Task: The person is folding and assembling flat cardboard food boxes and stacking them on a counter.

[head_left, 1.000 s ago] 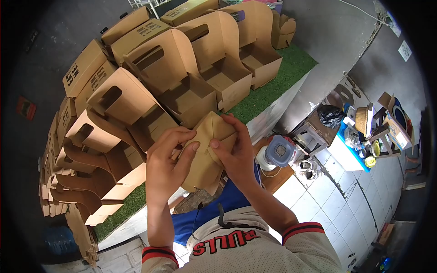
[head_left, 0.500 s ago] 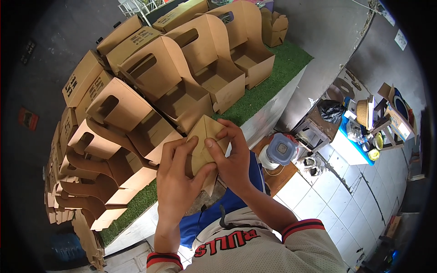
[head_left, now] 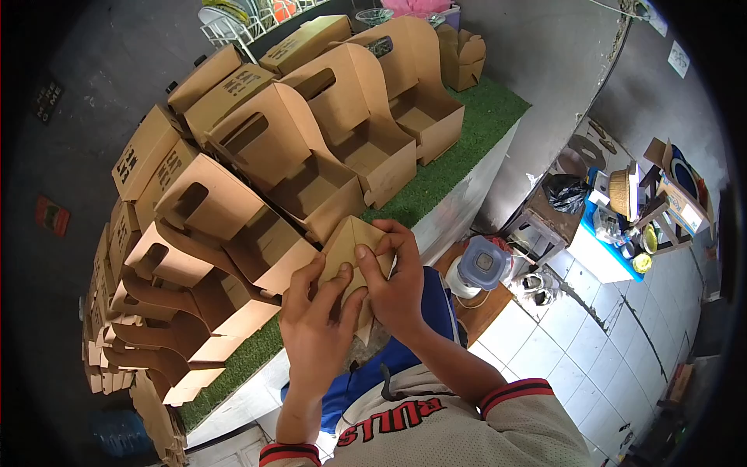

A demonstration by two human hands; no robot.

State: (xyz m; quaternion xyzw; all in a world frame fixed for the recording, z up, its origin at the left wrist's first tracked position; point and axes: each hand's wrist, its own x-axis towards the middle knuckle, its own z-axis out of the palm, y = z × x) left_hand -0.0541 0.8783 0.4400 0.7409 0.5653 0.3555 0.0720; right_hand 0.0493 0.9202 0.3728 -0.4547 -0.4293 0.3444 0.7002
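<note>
- The folded cardboard piece [head_left: 342,247] sits just off the middle of the view, towards seven o'clock, with its pointed upper edge at twelve o'clock.
- The left hand [head_left: 319,319] grips it from seven o'clock, fingers bent over its face.
- The right hand [head_left: 395,284] grips it from four o'clock — thumb pressed on the face, other fingers curled around the far edge.
- Compared with half a second ago, the left index fingertip lies lower and nearer the middle of the face, close to the right thumb; then it was up by the left edge. The right thumb keeps its place on the face.
- A second ago more of the piece's face showed between the hands, and its lower part looked broader.
- The view has shifted too — more of the white dish rack [head_left: 229,29] shows at eleven o'clock.
- From the piece, open handled cardboard boxes [head_left: 311,187] fan from nine to one o'clock on green turf [head_left: 440,187]. Whether the nearest box touches the piece, I cannot tell.
- A blue-lidded container [head_left: 482,262] stands at three o'clock from the piece.
</note>
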